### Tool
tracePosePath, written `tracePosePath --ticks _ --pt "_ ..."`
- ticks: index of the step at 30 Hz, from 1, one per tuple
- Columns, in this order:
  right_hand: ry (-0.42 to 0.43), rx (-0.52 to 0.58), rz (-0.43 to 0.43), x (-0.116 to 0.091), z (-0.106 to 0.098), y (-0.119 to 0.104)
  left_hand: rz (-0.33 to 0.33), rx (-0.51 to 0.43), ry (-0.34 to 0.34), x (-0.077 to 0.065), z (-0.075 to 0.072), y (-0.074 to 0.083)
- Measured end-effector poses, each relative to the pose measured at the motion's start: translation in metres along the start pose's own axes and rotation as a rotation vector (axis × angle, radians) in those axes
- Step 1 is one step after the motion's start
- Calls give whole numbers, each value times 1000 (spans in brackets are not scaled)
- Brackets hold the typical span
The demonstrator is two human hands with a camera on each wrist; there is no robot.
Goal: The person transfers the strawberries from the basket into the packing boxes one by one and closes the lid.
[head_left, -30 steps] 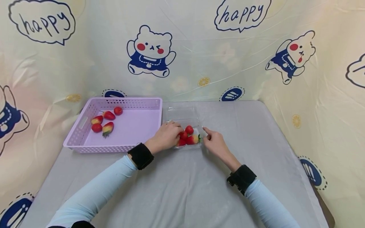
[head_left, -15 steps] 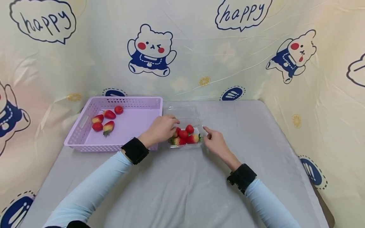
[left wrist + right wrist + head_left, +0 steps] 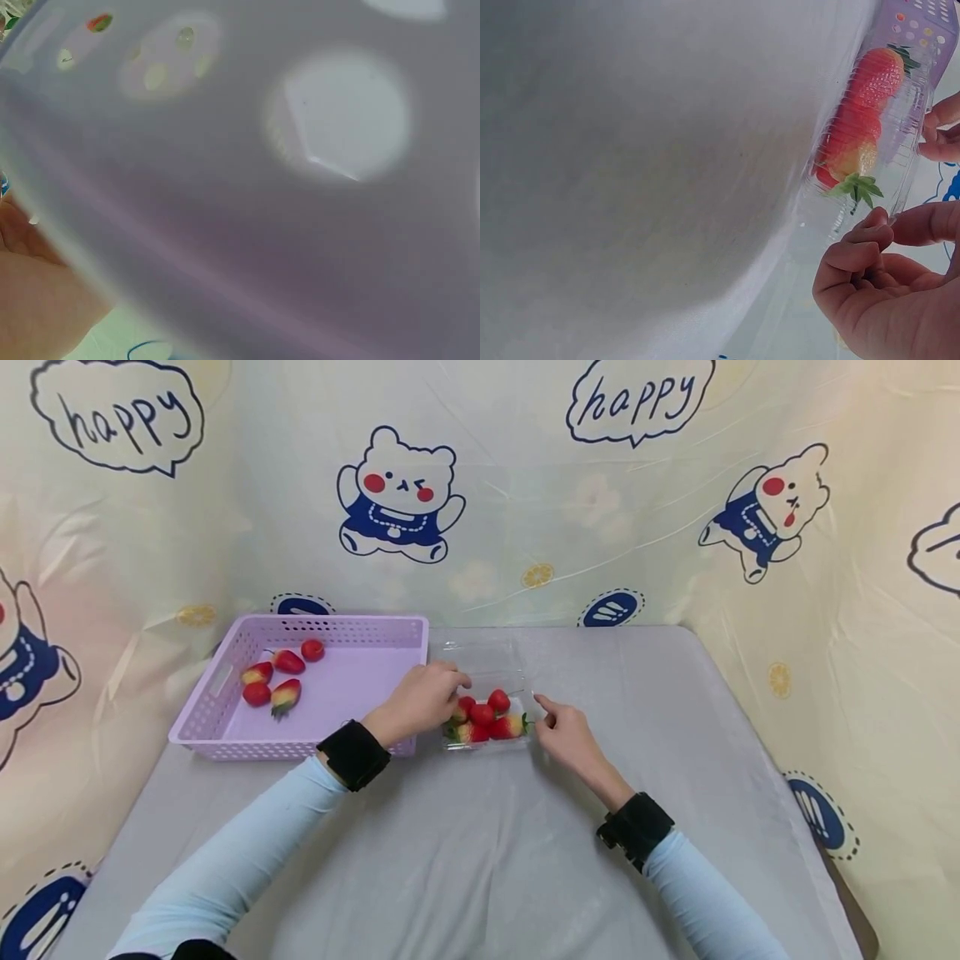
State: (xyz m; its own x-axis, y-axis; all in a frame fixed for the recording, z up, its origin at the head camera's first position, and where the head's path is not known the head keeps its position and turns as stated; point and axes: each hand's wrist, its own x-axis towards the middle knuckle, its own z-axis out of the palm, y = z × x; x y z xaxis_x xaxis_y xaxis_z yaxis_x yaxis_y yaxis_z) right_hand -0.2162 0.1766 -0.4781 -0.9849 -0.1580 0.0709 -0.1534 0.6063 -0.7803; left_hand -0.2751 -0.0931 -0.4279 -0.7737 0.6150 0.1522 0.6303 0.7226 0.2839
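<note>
A clear plastic clamshell box [image 3: 487, 745] stands on the table, its transparent lid [image 3: 480, 656] laid back behind it. Several red fruits lie inside, among them a strawberry [image 3: 508, 727] with green leaves and a round red cherry-like fruit [image 3: 498, 700]. My right hand [image 3: 570, 735] pinches the rim at the box's right end between thumb and index finger, as the right wrist view shows closely. At the far left corner, my left hand [image 3: 423, 697] has its fingertips on the box's rim. The left wrist view mostly shows blurred basket wall, with part of the left hand [image 3: 37, 292] at its edge.
A lilac perforated basket [image 3: 367, 752] stands left of the box, close under the left forearm. Several fruits lie in its left half, including a strawberry [image 3: 286, 697] and a round red fruit [image 3: 312, 650]. A patterned cloth [image 3: 510, 510] hangs behind the grey-covered table [image 3: 480, 860].
My left hand has come away from the fruits inside the box, moving left and back to the rim, and uncovered fruits at the left end. The right hand stays put.
</note>
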Motion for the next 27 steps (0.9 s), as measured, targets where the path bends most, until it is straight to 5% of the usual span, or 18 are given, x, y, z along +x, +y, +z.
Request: tracePosePath --ticks 27 --pt "10 -11 0 0 3 -1 -67 -17 -7 -5 -33 -15"
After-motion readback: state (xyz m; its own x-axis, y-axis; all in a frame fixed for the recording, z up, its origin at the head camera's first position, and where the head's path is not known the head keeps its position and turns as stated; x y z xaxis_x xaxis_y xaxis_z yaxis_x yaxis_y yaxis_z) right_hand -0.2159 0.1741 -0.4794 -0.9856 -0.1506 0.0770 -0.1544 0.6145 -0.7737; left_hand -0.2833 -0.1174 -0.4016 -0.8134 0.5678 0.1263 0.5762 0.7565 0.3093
